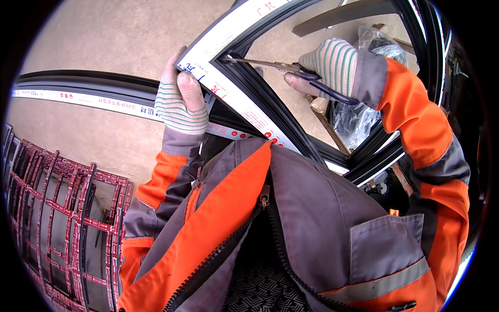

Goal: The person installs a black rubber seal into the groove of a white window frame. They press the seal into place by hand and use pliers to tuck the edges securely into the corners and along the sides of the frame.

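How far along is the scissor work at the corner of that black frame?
Done: nothing shows cut or peeled; the white film strip lies along the black frame. In hand: the left hand grips the frame corner while the right hand holds scissors, tips at the inside corner. Left: the film on that rail, and whatever the blades are on, too small to tell.

frame corner: black metal window frame with white protective film, gripped at its corner
scissors: dark-handled scissors, blades lying against the frame's inner corner
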Available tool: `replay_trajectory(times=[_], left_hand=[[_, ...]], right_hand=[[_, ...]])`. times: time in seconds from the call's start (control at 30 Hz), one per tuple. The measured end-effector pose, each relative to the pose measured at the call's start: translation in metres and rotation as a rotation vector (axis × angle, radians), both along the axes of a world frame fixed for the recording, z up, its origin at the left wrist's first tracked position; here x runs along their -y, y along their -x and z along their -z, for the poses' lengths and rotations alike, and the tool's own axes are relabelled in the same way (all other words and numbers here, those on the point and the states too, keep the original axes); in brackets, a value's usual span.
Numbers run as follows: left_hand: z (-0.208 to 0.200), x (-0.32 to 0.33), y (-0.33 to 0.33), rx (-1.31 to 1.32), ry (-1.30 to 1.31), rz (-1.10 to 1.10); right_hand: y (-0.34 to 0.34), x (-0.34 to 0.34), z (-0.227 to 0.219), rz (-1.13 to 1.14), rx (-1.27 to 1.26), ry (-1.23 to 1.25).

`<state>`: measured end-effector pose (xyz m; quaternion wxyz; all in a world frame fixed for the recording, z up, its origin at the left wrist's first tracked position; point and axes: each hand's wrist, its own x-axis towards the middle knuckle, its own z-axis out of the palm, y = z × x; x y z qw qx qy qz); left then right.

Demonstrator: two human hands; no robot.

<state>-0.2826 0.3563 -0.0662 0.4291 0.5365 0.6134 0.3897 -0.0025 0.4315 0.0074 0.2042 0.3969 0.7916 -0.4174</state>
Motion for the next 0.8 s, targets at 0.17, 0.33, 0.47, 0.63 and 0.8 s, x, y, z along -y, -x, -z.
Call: replay_trajectory(times=[0.17, 0.33, 0.47, 0.63, 0.8], left_hand=[[0.017, 0.009, 0.006, 0.08, 0.069, -0.094], [0.043, 0.016, 0.017, 0.117, 0.074, -0.157], [-0.002, -0.002, -0.006, 0.102, 0.04, 0.008], [0.024, 0.009, 0.011, -0.024, 0.049, -0.083], [0.004, 0.0, -0.005, 0.039, 0.073, -0.061]], right_hand=[[-0.005, 0.012, 0.019, 0.01, 0.001, -0.082], [-0.007, 0.018, 0.041, 0.047, -0.078, -0.179], [-0.012, 0.022, 0.066, 0.049, -0.273, -0.249], [-0.004, 0.031, 0.083, 0.113, -0.099, -0.228], [-0.003, 0.039, 0.077, 0.15, -0.098, -0.241]])
